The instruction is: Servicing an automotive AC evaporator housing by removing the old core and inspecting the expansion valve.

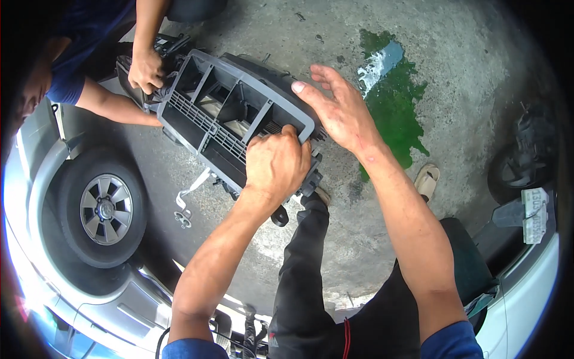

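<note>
A large grey-and-black plastic housing point(218, 78) with open compartments and grilles lies across the upper middle. My left hand point(278, 161) is closed on its near right end, with fingers curled over the frame beside a compartment. My right hand point(338, 113) is open at the housing's right side, thumb beside the upper rim and fingers apart; whether it touches the plastic is unclear. A co-worker's hand point(145, 70) grips the far left end, and that person's other arm point(125, 109) reaches down to the same end. A metal pipe piece point(183, 209) hangs or lies below the housing.
A silver vehicle with a wheel point(72, 203) stands at left. Green liquid point(394, 119) and a pale blue-white patch point(379, 63) are on the concrete floor point(454, 54). A motorcycle point(526, 143) and a white vehicle point(526, 287) are at right. My legs point(293, 281) are below.
</note>
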Tool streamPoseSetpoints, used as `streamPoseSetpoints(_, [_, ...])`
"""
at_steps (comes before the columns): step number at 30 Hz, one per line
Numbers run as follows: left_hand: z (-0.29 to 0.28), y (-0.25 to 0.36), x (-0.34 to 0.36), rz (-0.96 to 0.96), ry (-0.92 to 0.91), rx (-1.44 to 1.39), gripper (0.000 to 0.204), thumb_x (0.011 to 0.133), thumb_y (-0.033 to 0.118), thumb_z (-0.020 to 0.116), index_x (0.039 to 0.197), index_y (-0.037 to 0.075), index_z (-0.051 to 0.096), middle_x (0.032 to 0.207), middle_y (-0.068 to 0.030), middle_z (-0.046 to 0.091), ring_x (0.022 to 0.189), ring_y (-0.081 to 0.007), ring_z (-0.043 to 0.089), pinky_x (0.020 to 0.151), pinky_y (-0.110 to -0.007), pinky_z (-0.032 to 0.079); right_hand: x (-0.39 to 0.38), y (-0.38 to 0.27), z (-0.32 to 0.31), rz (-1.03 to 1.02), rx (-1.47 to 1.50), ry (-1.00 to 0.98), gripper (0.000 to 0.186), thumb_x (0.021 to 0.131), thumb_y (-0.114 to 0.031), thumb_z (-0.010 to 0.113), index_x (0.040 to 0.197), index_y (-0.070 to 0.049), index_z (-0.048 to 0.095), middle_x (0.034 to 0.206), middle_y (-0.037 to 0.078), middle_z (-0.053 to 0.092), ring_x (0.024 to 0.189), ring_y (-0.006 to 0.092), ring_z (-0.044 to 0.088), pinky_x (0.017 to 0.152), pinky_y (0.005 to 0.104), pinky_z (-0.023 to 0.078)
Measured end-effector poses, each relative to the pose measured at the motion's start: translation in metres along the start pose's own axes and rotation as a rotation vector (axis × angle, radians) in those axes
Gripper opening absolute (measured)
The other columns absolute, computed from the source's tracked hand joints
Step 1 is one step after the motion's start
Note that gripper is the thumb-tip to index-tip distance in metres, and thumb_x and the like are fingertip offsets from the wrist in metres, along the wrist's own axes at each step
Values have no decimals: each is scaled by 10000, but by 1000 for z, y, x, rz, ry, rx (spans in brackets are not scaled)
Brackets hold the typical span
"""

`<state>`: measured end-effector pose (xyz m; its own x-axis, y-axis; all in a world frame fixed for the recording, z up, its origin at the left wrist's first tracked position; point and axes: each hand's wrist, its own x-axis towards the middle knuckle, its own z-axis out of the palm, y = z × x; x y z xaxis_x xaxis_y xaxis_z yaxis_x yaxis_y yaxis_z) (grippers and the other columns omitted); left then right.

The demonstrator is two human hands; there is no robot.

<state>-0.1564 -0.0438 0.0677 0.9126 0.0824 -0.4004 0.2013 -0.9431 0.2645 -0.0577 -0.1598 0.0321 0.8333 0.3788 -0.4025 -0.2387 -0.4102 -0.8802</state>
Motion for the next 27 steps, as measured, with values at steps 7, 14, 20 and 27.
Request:
streamPoseSetpoints(7, [2, -4, -4, 19, 96, -90, 215, 846, 245, 602, 794, 36, 616, 645, -126, 659, 627, -281, 667, 656, -395, 480, 58, -80, 74, 70, -704, -437, 612, 769, -359, 768, 1179, 38, 548, 1139, 264, 652, 1103, 375, 631, 946, 426, 494])
streamPoseSetpoints(14, [-5, -12, -24, -7, 128, -288, 228, 812, 261, 624, 896, 50, 646, 827, -136, 663, 879, -267, 630, 780, -406, 453, 49, -84, 104, 126, -908, -228, 420, 792, -297, 761, 1075, -21, 618, 1014, 212, 701, 1008, 359, 668, 888, 447, 515])
streamPoseSetpoints(20, [-35, -72, -65, -310, 772, -753, 560, 752, 188, 688, 1241, -14, 507, 1131, -182, 557, 1142, -329, 525, 1025, -449, 395, 59, -60, 80, 46, -501, -270, 253, 786, -79, 763, 999, 3, 653, 930, 126, 734, 840, 182, 696, 780, 314, 537])
streamPoseSetpoints(27, [-33, -128, -21, -1071, 873, -1595, 894, 748, 280, 714, 1385, -159, 266, 1369, -337, 394, 1309, -424, 413, 1109, -422, 324, 48, -91, 95, 18, -360, -408, 223, 839, 5, 700, 1056, 5, 644, 975, 68, 719, 857, 124, 652, 794, 288, 521])
